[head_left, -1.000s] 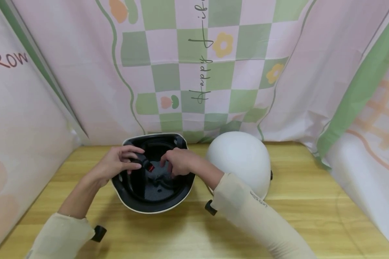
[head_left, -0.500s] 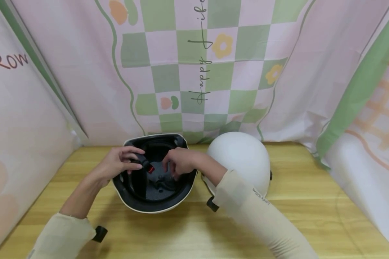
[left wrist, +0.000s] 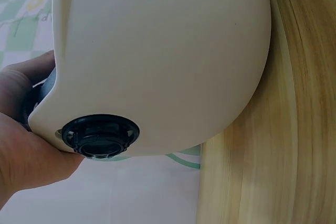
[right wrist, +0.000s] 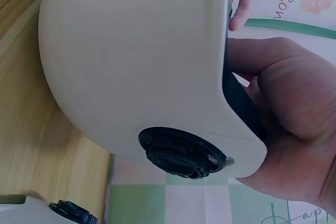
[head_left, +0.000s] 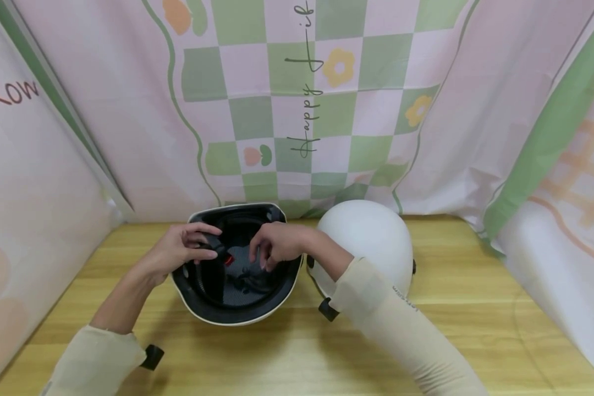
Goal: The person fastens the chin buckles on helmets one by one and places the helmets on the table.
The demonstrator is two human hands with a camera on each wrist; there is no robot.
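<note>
Strap [head_left: 212,242]: your left hand [head_left: 178,247] covers much of it, and its ends are hard to make out against the black lining [head_left: 238,296] below your grip.
Left hand: your thumb and fingers pinch the strap; in the left wrist view the hand is cut off at the edge and partly behind the shell.
Right hand [head_left: 283,241]: it hangs across from your left grip, fingers loosely bent, with nothing visible between them (the right wrist view hides most of them behind the shell).
Dark loops [head_left: 252,281]: below your right fingers, too murky to tell apart.
Red piece [head_left: 229,259]: small and bright, just right of your left fingertips, at the strap's lower end.
Upturned helmet [head_left: 227,315]: beneath both your hands, open side up, black inside, smooth off-white outside, with a black round fitting [left wrist: 100,136] near the rim.
Second helmet [head_left: 363,231]: right of your right hand, white dome up, partly covered by your forearm.
Table [head_left: 257,357]: yellowish wood grain, under both helmets.
</note>
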